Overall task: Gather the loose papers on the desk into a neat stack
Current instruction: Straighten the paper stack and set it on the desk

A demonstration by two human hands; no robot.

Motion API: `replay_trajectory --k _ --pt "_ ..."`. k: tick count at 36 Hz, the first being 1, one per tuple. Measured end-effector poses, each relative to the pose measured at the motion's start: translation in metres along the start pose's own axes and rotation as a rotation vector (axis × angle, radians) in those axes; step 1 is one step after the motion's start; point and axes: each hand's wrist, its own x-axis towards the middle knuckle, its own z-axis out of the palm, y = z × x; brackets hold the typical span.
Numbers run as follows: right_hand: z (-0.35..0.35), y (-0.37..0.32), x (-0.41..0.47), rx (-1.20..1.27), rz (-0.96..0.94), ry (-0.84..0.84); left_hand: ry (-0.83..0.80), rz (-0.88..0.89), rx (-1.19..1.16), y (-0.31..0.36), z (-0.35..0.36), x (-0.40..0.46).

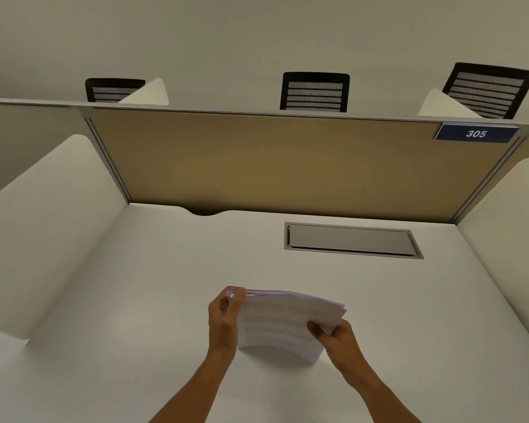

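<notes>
A stack of white printed papers (280, 323) stands nearly upright on its lower edge on the white desk (165, 285), bowed slightly toward me. My left hand (225, 320) pinches the stack's upper left corner. My right hand (336, 335) grips its right edge, thumb across the front sheet. The top edges of the sheets are a little uneven. No other loose paper shows on the desk.
A grey cable hatch (353, 240) is set into the desk behind the papers. A tan partition (272, 166) with a blue 305 sign (476, 133) closes the back, and white side dividers (43, 227) flank the desk. Black mesh chairs (315, 91) stand beyond.
</notes>
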Motion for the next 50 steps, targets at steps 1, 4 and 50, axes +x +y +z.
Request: replay_trajectory --k 1,4,50 --pt "0.0 -0.001 0.0 0.002 -0.003 0.005 0.01 0.0 0.006 0.0 0.001 0.0" --pt "0.001 -0.005 0.0 0.014 -0.02 0.026 0.022 -0.001 0.009 0.0 0.003 0.002" --pt "0.015 -0.043 0.006 0.028 -0.231 0.226 0.142 0.033 0.153 0.009 0.009 0.003"
